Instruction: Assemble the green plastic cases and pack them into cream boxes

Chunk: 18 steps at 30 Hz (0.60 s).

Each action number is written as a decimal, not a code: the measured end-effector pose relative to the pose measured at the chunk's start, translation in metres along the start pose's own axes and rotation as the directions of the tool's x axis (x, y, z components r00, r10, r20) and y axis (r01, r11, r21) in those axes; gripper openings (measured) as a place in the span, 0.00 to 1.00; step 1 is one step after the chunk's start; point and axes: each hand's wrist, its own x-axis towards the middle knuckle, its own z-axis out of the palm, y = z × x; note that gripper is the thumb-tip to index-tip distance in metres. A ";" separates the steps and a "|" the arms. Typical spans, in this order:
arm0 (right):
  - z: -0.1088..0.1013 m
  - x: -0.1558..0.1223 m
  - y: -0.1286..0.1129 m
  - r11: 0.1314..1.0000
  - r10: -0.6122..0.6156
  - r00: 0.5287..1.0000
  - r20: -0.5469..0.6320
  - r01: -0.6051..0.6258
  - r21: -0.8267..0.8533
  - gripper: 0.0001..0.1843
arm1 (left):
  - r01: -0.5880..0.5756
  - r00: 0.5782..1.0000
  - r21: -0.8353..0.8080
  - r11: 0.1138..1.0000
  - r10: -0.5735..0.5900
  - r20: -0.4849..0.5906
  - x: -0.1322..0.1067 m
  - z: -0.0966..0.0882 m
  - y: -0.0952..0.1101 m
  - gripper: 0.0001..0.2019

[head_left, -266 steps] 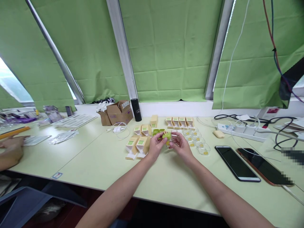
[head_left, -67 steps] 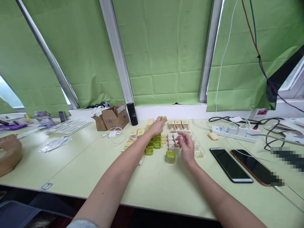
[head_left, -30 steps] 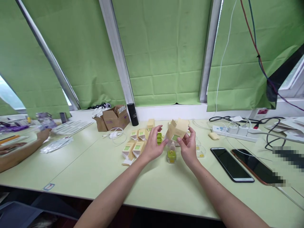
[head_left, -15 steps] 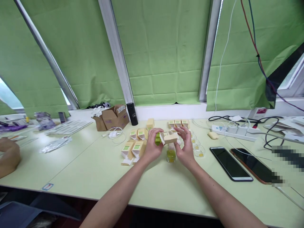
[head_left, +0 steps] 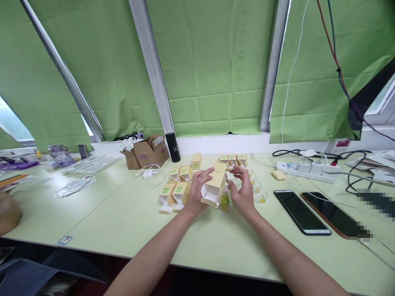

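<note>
My left hand (head_left: 199, 190) is closed around a pale yellow carton (head_left: 217, 177), tilted with its white-lined end facing me, flaps apart. Just right of the carton, my right hand (head_left: 243, 192) has its thumb and fingers spread, with nothing visibly gripped. Under the carton, a small clear container with green contents (head_left: 225, 202) stands on the table, partly hidden. Several clear containers with yellow bits (head_left: 261, 195) lie beyond my right hand. Left of my left hand are several similar cartons with green windows (head_left: 166, 192), the front ones with flaps hanging out.
Three cartons (head_left: 232, 159) stand in a row at the back, another (head_left: 196, 159) to their left. A cardboard box (head_left: 151, 153) and black bottle (head_left: 173, 147) are by the wall. Phones (head_left: 302, 211) and a power strip (head_left: 305, 172) lie right. Another person's hand (head_left: 9, 213) is far left.
The carton has turned from nearly level between both hands to upright and tilted in my left hand. My right hand has come away from it. The other person's hand shifted slightly.
</note>
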 end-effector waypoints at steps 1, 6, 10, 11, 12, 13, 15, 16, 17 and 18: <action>0.000 0.000 0.000 1.000 -0.002 1.000 -0.001 0.002 -0.001 0.28 | -0.003 1.000 0.003 1.000 0.003 -0.009 0.000 0.000 0.000 0.18; 0.001 -0.001 0.001 0.999 -0.023 1.000 -0.005 0.023 -0.023 0.26 | -0.001 1.000 0.004 1.000 0.001 -0.010 -0.001 0.001 0.001 0.17; 0.001 -0.002 0.002 0.999 -0.036 0.999 -0.009 0.036 -0.021 0.26 | 0.130 0.990 -0.031 0.991 -0.132 -0.050 -0.005 0.006 -0.004 0.22; 0.001 -0.002 0.002 0.999 -0.038 0.999 -0.010 0.038 -0.017 0.25 | 0.189 0.979 -0.054 0.980 -0.193 -0.062 -0.007 0.008 -0.006 0.24; 0.001 -0.002 0.002 0.999 -0.040 0.999 -0.011 0.040 -0.015 0.25 | 0.251 0.964 -0.080 0.965 -0.257 -0.071 -0.009 0.011 -0.008 0.26; 0.001 -0.002 0.002 0.999 -0.044 0.999 -0.013 0.044 -0.013 0.25 | 0.311 0.944 -0.111 0.944 -0.320 -0.078 -0.010 0.013 -0.011 0.29; 0.002 -0.001 0.001 0.999 -0.052 0.999 -0.017 0.052 -0.011 0.25 | 0.400 0.899 -0.200 0.895 -0.425 -0.105 -0.012 0.016 -0.016 0.34; 0.002 -0.001 0.001 0.998 -0.055 0.998 -0.020 0.055 -0.010 0.24 | 0.426 0.880 -0.253 0.868 -0.463 -0.107 -0.012 0.016 -0.017 0.36; 0.002 -0.001 0.000 0.998 -0.058 0.998 -0.024 0.058 -0.007 0.24 | 0.440 0.868 -0.304 0.845 -0.487 -0.099 -0.011 0.016 -0.018 0.38; 0.002 -0.001 -0.001 0.998 -0.059 0.998 -0.026 0.058 -0.004 0.24 | 0.440 0.865 -0.341 0.830 -0.494 -0.086 -0.009 0.016 -0.019 0.38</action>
